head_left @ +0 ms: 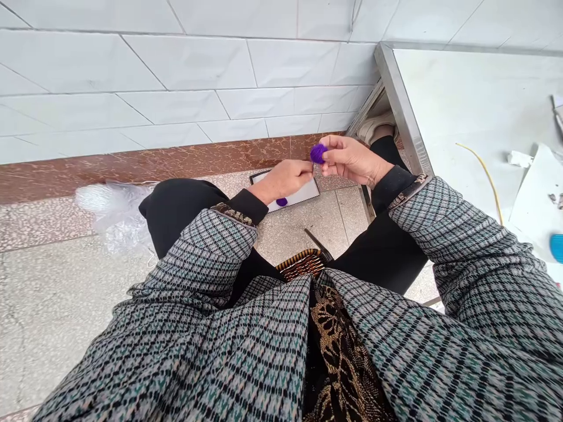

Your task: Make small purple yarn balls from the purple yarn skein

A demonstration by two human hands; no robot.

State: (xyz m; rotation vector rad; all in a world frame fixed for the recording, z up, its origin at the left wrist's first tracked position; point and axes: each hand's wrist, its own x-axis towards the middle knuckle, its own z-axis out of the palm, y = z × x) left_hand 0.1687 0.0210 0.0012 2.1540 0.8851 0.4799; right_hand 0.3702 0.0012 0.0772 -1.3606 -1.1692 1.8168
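Note:
My right hand [352,161] pinches a small, rounded purple thread bundle [318,154] between thumb and fingertips. Fine lines run across its surface like wound thread. Just left of it and slightly lower, my left hand [285,179] is closed, its fingertips close under the bundle; whatever they grip is too small to make out. Below my left hand, on the floor, lies a white board with a dark edge [303,196]. A second small purple piece [281,201] rests on it, partly covered by my wrist.
A white table with a metal edge [407,111] stands at the right, with a yellow cord [484,170], papers and a blue item [556,247] on it. Clear plastic wrapping [121,214] lies on the floor at left. A tiled wall [189,61] rises ahead. A woven seat edge [303,264] shows between my legs.

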